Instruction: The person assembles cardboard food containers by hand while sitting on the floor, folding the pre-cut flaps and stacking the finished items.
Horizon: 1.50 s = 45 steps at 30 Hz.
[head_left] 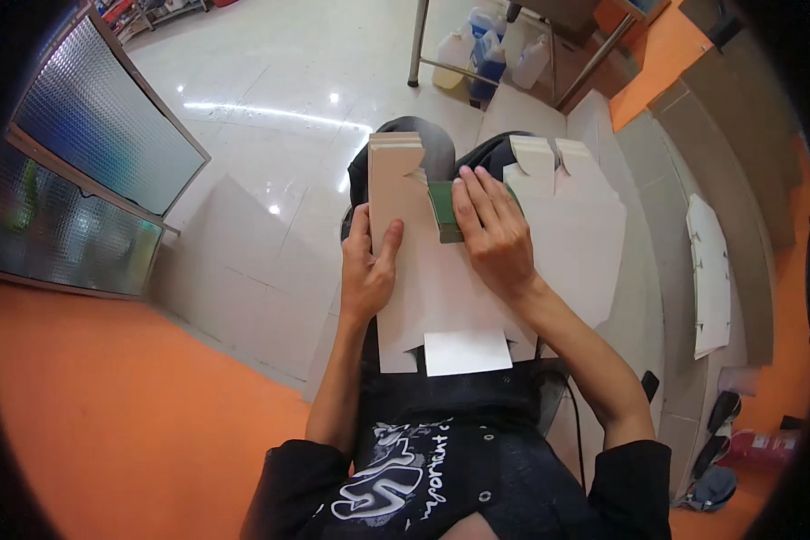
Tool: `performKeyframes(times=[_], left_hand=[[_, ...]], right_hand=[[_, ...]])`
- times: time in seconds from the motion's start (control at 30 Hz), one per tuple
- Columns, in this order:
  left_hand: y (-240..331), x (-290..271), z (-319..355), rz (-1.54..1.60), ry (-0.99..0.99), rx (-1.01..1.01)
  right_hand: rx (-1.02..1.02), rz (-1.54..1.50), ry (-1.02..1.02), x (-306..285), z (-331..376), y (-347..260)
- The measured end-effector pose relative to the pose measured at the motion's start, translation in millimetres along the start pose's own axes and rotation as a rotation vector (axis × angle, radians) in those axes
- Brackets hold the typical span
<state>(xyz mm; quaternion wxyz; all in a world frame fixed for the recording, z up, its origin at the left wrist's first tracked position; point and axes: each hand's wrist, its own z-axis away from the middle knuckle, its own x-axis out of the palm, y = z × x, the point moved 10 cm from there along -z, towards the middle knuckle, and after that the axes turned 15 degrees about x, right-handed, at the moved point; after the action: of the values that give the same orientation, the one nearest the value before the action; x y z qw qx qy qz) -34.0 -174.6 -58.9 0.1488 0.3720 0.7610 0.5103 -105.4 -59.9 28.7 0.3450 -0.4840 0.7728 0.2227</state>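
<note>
Left hand (371,270) pinching left edge of notched cardboard stack (423,297), thumb on top; stack resting across knees (432,142); right hand (495,234) clasping green block (446,211), apparently sanding block, fingers together, above stack

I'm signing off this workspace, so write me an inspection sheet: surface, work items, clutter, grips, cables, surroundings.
Surface: lap in dark trousers, largely covered by boards.
Work items: the boards, notched; green block on them; white card at their near end.
Clutter: jugs ahead; white panel at right.
Grips: left grip on the boards' left edge, thumb on top; right grip over the block, thumb hidden.
Cables: black cable between body and right arm; ends untraceable.
Surroundings: tiled floor; glass screen at left.
</note>
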Motion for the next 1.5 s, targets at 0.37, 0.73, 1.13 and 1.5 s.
performKeyframes(times=[0.37, 0.73, 1.13, 1.5], left_hand=[[2.8, 2.1, 8.0, 0.068, 0.010, -0.087], [13.2, 4.2, -6.2, -0.036, -0.004, -0.052], [-4.0, 1.3, 0.8, 0.043, -0.025, -0.148], [8.5, 6.6, -3.9, -0.017, -0.047, -0.095]], right_hand=[[0.236, -0.109, -0.407, 22.3, 25.8, -2.9], [0.193, -0.132, -0.455, 27.4, 22.9, -3.1], [0.226, -0.518, -0.575, -25.7, -106.4, 124.5], [0.006, -0.025, -1.355, 63.3, -67.1, 115.7]])
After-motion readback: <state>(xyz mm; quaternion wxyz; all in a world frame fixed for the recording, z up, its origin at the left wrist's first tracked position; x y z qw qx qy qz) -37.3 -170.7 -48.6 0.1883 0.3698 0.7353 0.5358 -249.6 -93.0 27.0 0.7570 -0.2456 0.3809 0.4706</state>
